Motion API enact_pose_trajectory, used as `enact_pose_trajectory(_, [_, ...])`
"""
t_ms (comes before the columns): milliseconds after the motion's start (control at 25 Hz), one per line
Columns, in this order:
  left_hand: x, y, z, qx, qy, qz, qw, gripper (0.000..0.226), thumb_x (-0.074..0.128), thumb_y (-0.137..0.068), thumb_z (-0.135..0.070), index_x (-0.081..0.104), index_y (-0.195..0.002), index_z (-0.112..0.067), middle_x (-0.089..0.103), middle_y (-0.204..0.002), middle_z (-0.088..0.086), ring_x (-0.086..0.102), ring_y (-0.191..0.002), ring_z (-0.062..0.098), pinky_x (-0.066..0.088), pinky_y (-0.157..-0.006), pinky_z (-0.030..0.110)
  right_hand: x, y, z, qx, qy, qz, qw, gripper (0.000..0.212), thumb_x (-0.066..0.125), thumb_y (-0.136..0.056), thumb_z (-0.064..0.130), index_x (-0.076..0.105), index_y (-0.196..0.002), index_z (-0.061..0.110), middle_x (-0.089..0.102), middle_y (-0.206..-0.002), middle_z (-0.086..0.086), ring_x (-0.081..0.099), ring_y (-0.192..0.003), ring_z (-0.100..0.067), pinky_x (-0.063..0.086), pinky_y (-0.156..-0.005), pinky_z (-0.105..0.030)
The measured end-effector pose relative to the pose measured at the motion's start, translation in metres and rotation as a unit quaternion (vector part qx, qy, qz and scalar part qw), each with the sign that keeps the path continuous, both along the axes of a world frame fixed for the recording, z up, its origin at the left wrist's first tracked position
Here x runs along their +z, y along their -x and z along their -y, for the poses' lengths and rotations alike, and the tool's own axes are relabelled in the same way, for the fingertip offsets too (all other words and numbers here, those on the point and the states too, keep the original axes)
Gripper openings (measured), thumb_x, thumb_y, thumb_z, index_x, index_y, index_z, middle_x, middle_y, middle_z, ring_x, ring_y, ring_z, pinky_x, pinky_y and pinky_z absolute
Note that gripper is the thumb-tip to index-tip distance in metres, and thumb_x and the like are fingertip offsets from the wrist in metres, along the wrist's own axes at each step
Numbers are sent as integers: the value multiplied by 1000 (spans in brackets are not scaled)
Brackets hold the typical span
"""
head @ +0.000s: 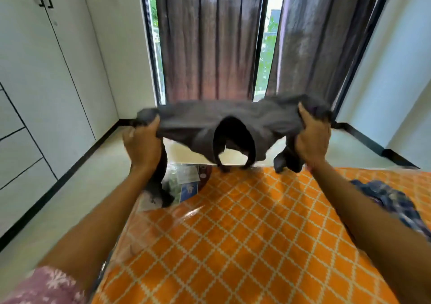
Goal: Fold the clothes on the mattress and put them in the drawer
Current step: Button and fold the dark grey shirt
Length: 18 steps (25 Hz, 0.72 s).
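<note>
Orange lattice-patterned mattress [245, 233] before curtained window [210, 42]; left hand [142, 143] and right hand [312, 138] grip a raised dark shirt [205, 124].

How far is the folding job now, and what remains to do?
Nothing looks finished: no folded clothes show. In hand: the left hand and right hand grip a dark grey shirt, stretched above the orange mattress, still unfolded. Left: fold it, fold the blue patterned garment on the mattress's right side, then put both in the drawer.
</note>
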State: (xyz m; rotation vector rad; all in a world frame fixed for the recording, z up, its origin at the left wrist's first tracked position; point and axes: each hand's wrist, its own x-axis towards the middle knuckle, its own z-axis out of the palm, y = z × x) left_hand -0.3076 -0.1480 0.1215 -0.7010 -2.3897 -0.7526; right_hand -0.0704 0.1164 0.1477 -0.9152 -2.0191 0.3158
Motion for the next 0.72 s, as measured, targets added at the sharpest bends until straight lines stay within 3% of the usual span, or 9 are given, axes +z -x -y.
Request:
enact_pose_trajectory(200, [-174,-108,89,-24,74,96,992,37,50,-85,-15,68,-117,-10,64,-115,25,64,-93,44,52,-75,47,-162,-104,95,-16,110,102,989,64,33,-80,28,45,-141,16,33,-150,-22,22,-141,-41,28,-110,-51])
enact_pose_trajectory(360, [-257,-160,139,-15,166,318,933,66,55,-78,-7,46,-141,-26,55,-135,14,57,-112,37,47,-88,40,-258,-162,139,-29,294,207,933,59,39,-89,12,30,-147,17,36,-148,-23,32,-137,-40,37,-102,-43])
enact_pose_trajectory(400, [-259,-172,142,-26,128,344,930,75,54,-79,-4,34,-147,-27,52,-137,14,55,-113,36,45,-91,39,-265,-170,149,5,342,181,922,65,43,-90,1,21,-150,15,38,-146,-26,40,-131,-41,40,-96,-42])
enact_pose_trajectory(480, [-250,-185,133,-13,-113,419,901,85,49,-81,8,13,-153,-19,48,-137,22,52,-114,39,44,-93,43,-260,-174,159,24,407,61,911,81,47,-85,-15,8,-151,10,39,-143,-28,48,-122,-43,43,-88,-40])
enact_pose_trajectory(560, [-231,-196,116,108,-393,494,768,74,50,-89,1,11,-151,-9,41,-142,23,49,-121,39,45,-94,47,-252,-168,168,-119,477,-118,863,76,51,-91,-1,7,-152,11,42,-143,-22,48,-124,-41,41,-92,-39])
enact_pose_trajectory(600, [-225,-205,107,154,-482,555,660,65,53,-92,-13,20,-148,-9,43,-141,20,51,-118,36,48,-87,46,-250,-163,176,-199,532,-214,795,67,53,-93,13,18,-151,14,48,-137,-20,51,-120,-41,43,-91,-42])
enact_pose_trajectory(640, [-223,-215,95,165,-523,630,550,59,54,-93,-27,30,-144,-10,48,-138,16,53,-114,33,49,-81,43,-250,-154,185,-218,596,-290,716,56,54,-94,27,34,-144,14,55,-129,-18,56,-113,-39,48,-87,-43])
enact_pose_trajectory(680, [-221,-227,85,155,-501,692,496,56,56,-92,-35,40,-139,-9,52,-134,12,54,-112,31,48,-79,41,-247,-144,197,-166,666,-319,654,44,55,-93,36,50,-131,14,62,-117,-14,60,-103,-35,51,-81,-41])
enact_pose_trajectory(720, [-218,-236,75,130,-457,736,482,53,59,-91,-35,46,-134,-7,54,-130,10,54,-113,31,47,-82,41,-243,-133,208,-95,719,-289,625,33,55,-93,36,59,-117,13,67,-103,-10,63,-91,-28,52,-75,-37])
